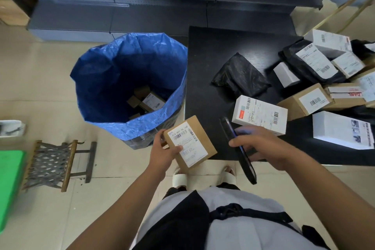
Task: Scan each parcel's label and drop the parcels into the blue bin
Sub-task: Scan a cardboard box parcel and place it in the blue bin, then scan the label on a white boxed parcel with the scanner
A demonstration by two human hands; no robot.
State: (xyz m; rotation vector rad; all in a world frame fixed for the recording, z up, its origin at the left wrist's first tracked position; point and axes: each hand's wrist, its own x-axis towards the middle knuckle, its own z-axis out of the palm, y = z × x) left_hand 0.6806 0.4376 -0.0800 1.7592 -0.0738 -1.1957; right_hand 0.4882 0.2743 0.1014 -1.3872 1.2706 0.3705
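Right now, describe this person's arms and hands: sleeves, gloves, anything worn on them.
Both forearms are bare, with no sleeves in view. The left hand and right hand wear no gloves; no rings, watch or wristband show. Short, plain nails show on the fingers.

Parcel pile [345,79] cut off rightward

Bright blue woven bin [129,79] at ten o'clock, brown boxes [145,100] with white labels down inside it. Tan cardboard parcel [189,143] dead centre, its white label striped with black barcodes. Black phone [239,151] at three o'clock, blue along its edge. Black tabletop [205,63], glossy black poly bag [241,76], white box [260,114] with an orange-red patch. Cream floor tiles [40,79], a green slab [10,186] at eight o'clock, grey diamond-lattice webbing on the wooden stool [54,165].
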